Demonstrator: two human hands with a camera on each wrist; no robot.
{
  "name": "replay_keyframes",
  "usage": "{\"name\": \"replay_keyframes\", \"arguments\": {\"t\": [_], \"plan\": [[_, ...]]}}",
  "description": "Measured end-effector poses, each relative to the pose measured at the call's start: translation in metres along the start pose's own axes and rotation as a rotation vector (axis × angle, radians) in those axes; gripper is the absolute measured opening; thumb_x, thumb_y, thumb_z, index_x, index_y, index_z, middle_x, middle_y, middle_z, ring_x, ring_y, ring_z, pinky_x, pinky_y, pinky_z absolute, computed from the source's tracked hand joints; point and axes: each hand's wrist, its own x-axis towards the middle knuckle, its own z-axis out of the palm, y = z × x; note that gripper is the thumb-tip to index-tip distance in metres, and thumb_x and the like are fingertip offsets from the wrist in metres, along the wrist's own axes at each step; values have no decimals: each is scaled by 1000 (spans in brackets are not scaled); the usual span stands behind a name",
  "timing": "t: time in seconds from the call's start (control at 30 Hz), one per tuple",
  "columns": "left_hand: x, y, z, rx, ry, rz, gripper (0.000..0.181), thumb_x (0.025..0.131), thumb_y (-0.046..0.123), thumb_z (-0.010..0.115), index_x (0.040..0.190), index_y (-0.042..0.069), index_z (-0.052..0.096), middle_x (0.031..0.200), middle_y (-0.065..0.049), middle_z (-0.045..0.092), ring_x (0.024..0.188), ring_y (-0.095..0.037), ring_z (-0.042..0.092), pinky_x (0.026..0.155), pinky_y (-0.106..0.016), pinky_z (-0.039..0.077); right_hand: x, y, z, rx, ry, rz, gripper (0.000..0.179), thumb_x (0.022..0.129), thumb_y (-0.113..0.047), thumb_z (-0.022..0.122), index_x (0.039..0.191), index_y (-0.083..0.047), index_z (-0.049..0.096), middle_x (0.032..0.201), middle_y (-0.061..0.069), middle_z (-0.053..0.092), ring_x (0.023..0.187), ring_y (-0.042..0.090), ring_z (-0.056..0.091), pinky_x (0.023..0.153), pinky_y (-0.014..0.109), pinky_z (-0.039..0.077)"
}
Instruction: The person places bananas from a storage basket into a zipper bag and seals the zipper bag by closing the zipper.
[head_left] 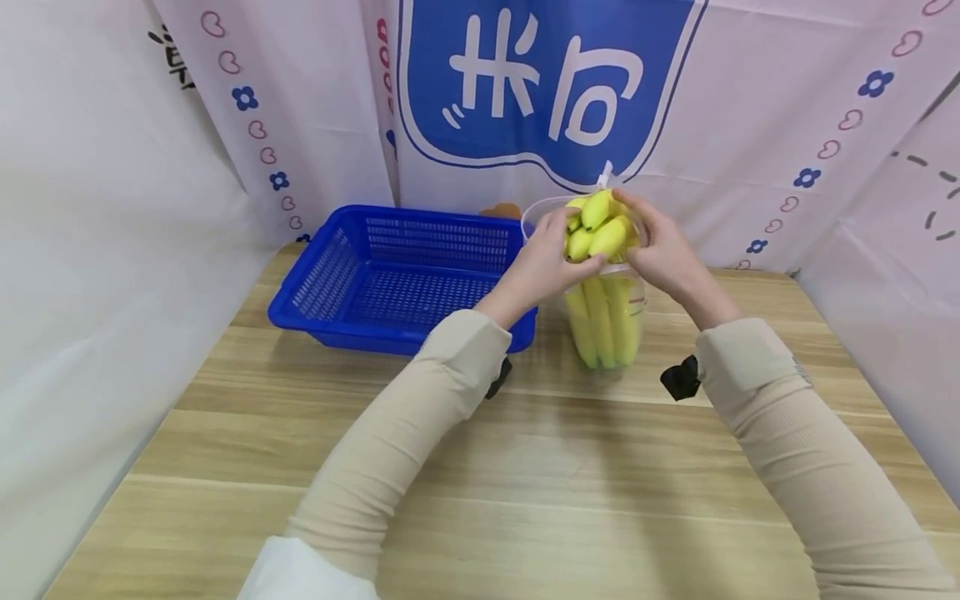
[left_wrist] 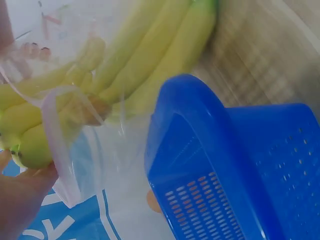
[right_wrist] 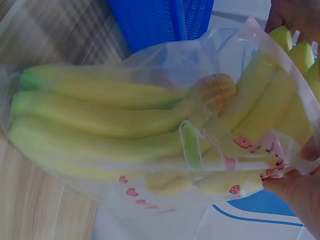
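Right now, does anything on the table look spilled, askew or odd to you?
Nothing stands out as spilled or damaged. The bananas are in the clear bag, tips showing at its mouth; the blue basket stands upright beside it. An orange-brown shape behind the basket isn't identifiable.

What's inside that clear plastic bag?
Yellow bananas and a brown stem end show through the bag; some bananas reach its mouth, between the left hand and right hand. Anything behind the front ones is covered, so I can't count them all.
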Motion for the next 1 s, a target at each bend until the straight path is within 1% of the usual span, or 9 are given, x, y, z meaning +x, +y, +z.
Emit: {"name": "replay_keyframes", "arguments": {"t": [0.27, 0.47, 0.53, 0.57, 0.6, 0.67, 0.77, 0.87, 1.0], "plan": [[5, 0, 8, 40, -10, -67, 72, 93, 46, 55, 151, 15, 26, 152, -12, 31, 127, -22, 47, 104, -35, 45, 2, -5, 1, 7, -35, 32, 83, 77, 8, 40, 153, -16, 19, 160, 9, 20, 61, 6, 38, 48, 19, 35], [9, 0, 11, 48, -24, -103, 73, 92, 49, 55, 152, 17, 27, 144, -14, 42, 125, -22, 47, 100, -34, 46, 2, -4, 1, 36, -37, 41, 82, 77, 8, 41, 153, -14, 19, 160, 10, 18, 71, 9, 44, 48, 16, 35], [10, -2, 11, 8, -27, -109, 72, 92, 47, 58, 151, 18, 29, 143, -13, 44, 126, -21, 46, 101, -34, 45, 3, -4, 1, 45, -37, 40, 81, 78, 6, 42, 153, -13, 19, 160, 10, 18, 99, 14, 49, 56, 16, 39], [11, -3, 10, -10, -33, -115, 72, 92, 46, 58, 151, 18, 29, 144, -13, 43, 128, -21, 44, 102, -34, 44, 3, -3, 0, 55, -35, 39, 79, 80, 5, 42, 153, -12, 20, 160, 11, 18, 114, 19, 47, 67, 17, 45], [11, -4, 10, -24, -39, -119, 71, 91, 44, 60, 151, 19, 30, 145, -12, 42, 129, -21, 43, 104, -35, 43, 3, -3, 0, 63, -31, 36, 76, 81, 3, 42, 153, -10, 21, 160, 12, 19, 126, 24, 43, 80, 20, 48], [11, -7, 11, -43, -62, -130, 70, 91, 41, 61, 151, 21, 29, 147, -12, 40, 131, -22, 42, 107, -36, 41, 3, -3, 0, 72, -18, 35, 68, 86, -1, 42, 151, -7, 24, 159, 13, 21, 144, 28, 24, 106, 33, 41], [10, -11, 13, -38, -116, -130, 69, 93, 38, 60, 151, 25, 26, 150, -11, 34, 134, -22, 40, 111, -37, 37, 3, -2, 2, 46, 45, 54, 56, 92, -10, 40, 147, -6, 35, 154, 15, 33, 137, 29, 35, 110, 41, 36], [8, -11, 16, 3, -147, -95, 70, 94, 40, 57, 152, 26, 22, 152, -12, 32, 135, -24, 40, 113, -39, 36, 3, -1, 3, 16, 118, 90, 50, 94, -15, 37, 143, -6, 42, 148, 16, 43, 119, 27, 46, 90, 30, 42], [6, -11, 21, 134, -106, -21, 79, 89, 53, 58, 152, 18, 26, 151, -10, 35, 138, -24, 36, 114, -39, 34, 4, 4, 2, 27, 162, 146, 50, 96, -17, 36, 144, -5, 41, 148, 18, 42, 115, 26, 45, 93, 30, 40]]}}
